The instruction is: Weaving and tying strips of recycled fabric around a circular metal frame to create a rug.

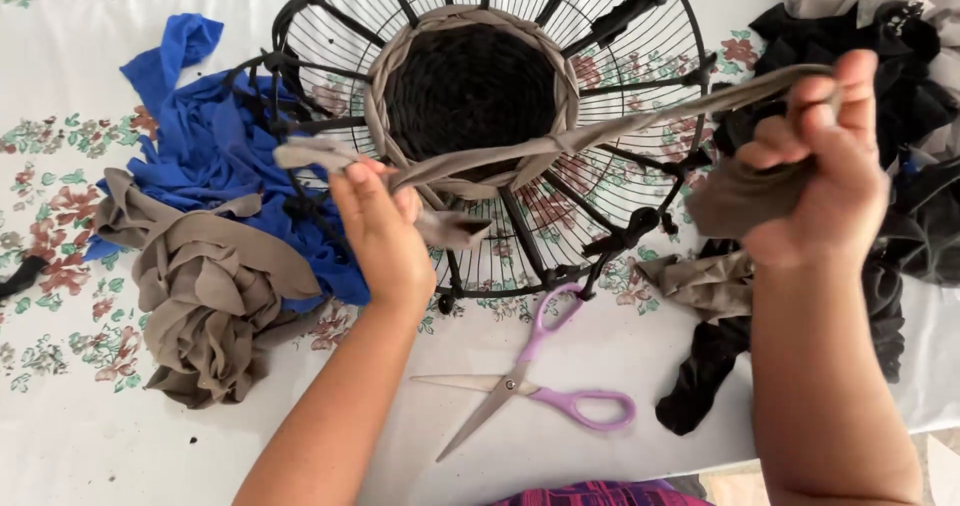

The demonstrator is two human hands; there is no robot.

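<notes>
Over the counter, both hands pinch a soft, light grey cloth strip: left hand near its end, right hand clenched around the bunch.

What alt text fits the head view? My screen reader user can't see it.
Two hands stretch a grey fabric strip across a black wire frame with a woven centre; the left hand pinches one end and the right hand grips the other. Purple scissors lie open on the floral tablecloth among fabric piles.
</notes>
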